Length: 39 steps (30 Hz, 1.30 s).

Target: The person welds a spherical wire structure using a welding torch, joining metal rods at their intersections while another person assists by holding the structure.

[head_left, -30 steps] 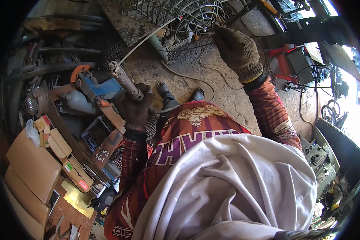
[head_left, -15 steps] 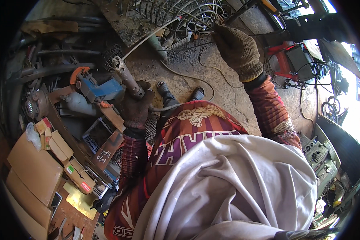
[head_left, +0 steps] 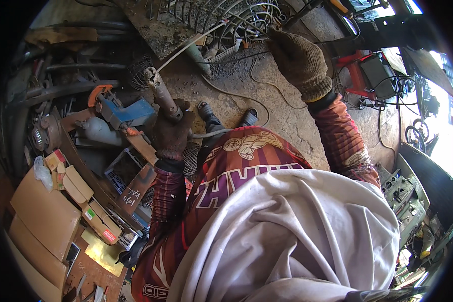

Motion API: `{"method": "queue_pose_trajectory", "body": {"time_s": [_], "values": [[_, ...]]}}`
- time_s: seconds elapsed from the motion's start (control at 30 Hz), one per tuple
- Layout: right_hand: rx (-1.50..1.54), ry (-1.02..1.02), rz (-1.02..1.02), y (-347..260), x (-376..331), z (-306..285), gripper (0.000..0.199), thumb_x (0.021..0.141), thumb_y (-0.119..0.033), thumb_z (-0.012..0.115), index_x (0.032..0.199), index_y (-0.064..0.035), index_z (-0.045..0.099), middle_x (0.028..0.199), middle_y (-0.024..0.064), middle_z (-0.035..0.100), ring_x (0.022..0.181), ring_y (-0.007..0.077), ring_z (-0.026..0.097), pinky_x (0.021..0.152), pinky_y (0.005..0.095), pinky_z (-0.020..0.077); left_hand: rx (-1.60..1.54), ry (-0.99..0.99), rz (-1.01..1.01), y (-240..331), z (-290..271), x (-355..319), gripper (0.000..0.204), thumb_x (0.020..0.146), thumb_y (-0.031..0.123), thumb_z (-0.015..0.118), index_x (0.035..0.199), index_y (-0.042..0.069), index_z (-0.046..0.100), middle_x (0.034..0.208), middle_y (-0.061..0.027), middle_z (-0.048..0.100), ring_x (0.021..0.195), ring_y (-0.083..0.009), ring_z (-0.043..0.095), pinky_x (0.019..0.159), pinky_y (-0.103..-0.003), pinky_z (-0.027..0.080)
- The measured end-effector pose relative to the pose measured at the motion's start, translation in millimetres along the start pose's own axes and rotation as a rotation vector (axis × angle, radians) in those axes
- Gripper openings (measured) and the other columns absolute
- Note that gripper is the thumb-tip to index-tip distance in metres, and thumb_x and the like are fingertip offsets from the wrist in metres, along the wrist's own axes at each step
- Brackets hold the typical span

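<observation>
Torch handle (head_left: pixel 161 94), a worn metal tube, sits clamped in my gloved left grip (head_left: pixel 173 135), tilted up above the concrete floor (head_left: pixel 287 113). My gloved right grip (head_left: pixel 298 60) is closed on the wire fan guard (head_left: pixel 246 20) at the floor's far edge.

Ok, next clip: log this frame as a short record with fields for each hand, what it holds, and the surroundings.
left hand: dark-gloved left hand gripping a grey metal torch-like tool with a pale hose
right hand: brown knit-gloved right hand on a curved wire grille
ground: stained concrete floor
left side: blue power tool, brown cardboard boxes
right side: red metal stand
</observation>
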State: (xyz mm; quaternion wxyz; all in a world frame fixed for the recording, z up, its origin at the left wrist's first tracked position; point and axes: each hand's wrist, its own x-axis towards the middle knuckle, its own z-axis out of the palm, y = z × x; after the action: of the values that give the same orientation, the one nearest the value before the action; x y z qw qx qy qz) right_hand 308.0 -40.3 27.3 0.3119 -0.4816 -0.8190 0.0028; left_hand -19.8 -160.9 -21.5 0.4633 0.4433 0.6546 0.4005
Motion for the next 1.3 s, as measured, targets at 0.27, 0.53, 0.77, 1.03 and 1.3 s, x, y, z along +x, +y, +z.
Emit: {"method": "queue_pose_trajectory", "body": {"time_s": [0.27, 0.53, 0.77, 1.03, 1.3], "values": [[0.058, -0.024, 0.064, -6.0, 1.6, -4.2, 0.025, 0.096, -0.026, 0.064, 0.115, -0.0116, 0.07, 0.093, 0.0101, 0.073, 0.086, 0.0297, 0.072, 0.073, 0.0377, 0.0584, -0.078, -0.007, -0.079, 8.8, 1.5, -0.8, 0.027, 0.082, 0.01, 0.074, 0.107, 0.008, 0.063, 0.077, -0.0004, 0.061, 0.053, -0.0093, 0.056, 0.046, -0.027, 0.046], [0.003, -0.031, 0.016, -3.0, 0.3, -4.0, 0.026, 0.094, -0.024, 0.068, 0.116, -0.0105, 0.07, 0.093, 0.0098, 0.073, 0.086, 0.0285, 0.073, 0.073, 0.0363, 0.0588, -0.094, -0.013, -0.021, 1.3, -0.7, -0.4, 0.026, 0.084, 0.007, 0.073, 0.107, 0.008, 0.062, 0.088, -0.0003, 0.063, 0.063, -0.0087, 0.059, 0.052, -0.025, 0.048], [0.059, -0.008, 0.026, -3.9, 1.2, -3.2, 0.028, 0.092, -0.021, 0.071, 0.118, -0.0106, 0.07, 0.095, 0.0111, 0.073, 0.085, 0.0289, 0.073, 0.073, 0.0362, 0.059, -0.081, 0.0, 0.035, -2.8, -1.7, 0.6, 0.027, 0.083, 0.004, 0.073, 0.107, 0.008, 0.062, 0.097, -0.002, 0.065, 0.073, -0.0104, 0.062, 0.058, -0.026, 0.05], [0.042, 0.0, 0.049, 0.5, -1.6, -1.5, 0.026, 0.088, -0.018, 0.075, 0.112, -0.0091, 0.072, 0.095, 0.0104, 0.074, 0.086, 0.0288, 0.073, 0.075, 0.0372, 0.0591, -0.06, -0.023, -0.026, 4.7, -3.2, 3.6, 0.037, 0.079, -0.001, 0.075, 0.112, 0.004, 0.059, 0.101, -0.0047, 0.063, 0.096, -0.0157, 0.061, 0.087, -0.032, 0.051], [0.109, 0.113, 0.073, 9.7, -10.4, 11.4, 0.02, 0.085, -0.015, 0.076, 0.104, -0.0072, 0.073, 0.097, 0.0075, 0.074, 0.084, 0.0229, 0.072, 0.074, 0.0334, 0.0583, -0.03, -0.132, -0.118, 41.9, -4.8, -3.9, 0.038, 0.082, -0.001, 0.073, 0.117, 0.004, 0.059, 0.092, -0.0019, 0.061, 0.074, -0.0105, 0.059, 0.064, -0.025, 0.05]]}}
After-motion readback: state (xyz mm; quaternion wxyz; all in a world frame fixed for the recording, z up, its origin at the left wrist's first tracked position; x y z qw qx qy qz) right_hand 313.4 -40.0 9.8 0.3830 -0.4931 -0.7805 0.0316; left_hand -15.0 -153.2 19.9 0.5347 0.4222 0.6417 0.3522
